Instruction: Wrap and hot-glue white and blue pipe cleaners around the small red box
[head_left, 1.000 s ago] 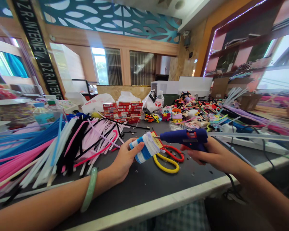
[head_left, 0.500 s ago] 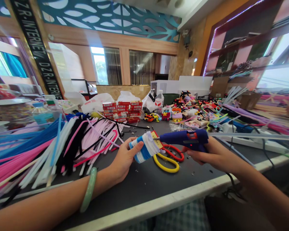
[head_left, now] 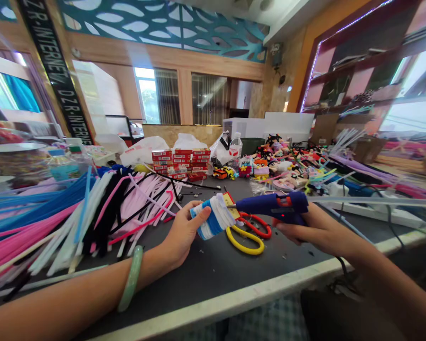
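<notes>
My left hand [head_left: 186, 232] is closed round a small box [head_left: 235, 205] wrapped in blue and white pipe cleaners [head_left: 213, 219], its thumb pressed on the near side. Part of the box's red and yellow card shows bare at the right end. In my right hand [head_left: 310, 226] is a dark blue hot glue gun [head_left: 273, 206] with a small red light. The gun's metal nozzle points left and meets the white pipe cleaner near the wrapped box's top right edge. Just behind and below lie scissors [head_left: 246, 240] with one yellow and one red handle; their blades are hidden.
Bundles of pink, blue, white and black pipe cleaners [head_left: 67, 222] cover the table's left side. Small red boxes [head_left: 181, 163] are stacked at the back, beside a plastic bottle [head_left: 235, 147] and a heap of small dolls [head_left: 277, 163]. A white power strip [head_left: 379, 210] with cables lies right.
Both hands, the wrapped box and the glue gun stay almost where they were. The nozzle remains at the white pipe cleaner, and the view has shifted very slightly.
</notes>
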`<state>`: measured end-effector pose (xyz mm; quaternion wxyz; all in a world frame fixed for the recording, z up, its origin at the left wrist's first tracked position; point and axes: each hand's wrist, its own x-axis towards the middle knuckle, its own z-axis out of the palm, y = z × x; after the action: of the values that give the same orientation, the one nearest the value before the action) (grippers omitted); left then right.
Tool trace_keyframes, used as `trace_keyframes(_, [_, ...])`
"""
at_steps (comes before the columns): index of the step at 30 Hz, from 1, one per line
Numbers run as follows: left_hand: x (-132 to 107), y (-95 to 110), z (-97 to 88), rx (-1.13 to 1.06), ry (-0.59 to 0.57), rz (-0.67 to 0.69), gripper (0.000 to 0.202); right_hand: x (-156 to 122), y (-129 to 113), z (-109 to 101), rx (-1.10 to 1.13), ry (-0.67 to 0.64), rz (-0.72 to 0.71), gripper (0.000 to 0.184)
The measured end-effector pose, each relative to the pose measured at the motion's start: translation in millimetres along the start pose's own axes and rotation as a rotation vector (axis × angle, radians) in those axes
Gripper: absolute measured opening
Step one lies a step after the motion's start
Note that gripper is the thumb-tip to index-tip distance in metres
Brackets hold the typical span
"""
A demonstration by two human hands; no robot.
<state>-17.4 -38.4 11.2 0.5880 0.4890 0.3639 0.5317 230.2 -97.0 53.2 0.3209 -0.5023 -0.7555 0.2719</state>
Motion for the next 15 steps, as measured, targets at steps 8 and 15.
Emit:
trace_keyframes(8, [0.7,-1.3,-1.6,-0.019,0.015,-0.001,0.057,1.3,0.7,-0.8,0.014,-0.032,-0.005,0.034])
trace_keyframes(15, [1.6,-2.8,-2.9,-0.012,0.017,-0.005,0.056,1.2,3.8,-2.9,-0.014,-0.041,-0.005,0.034])
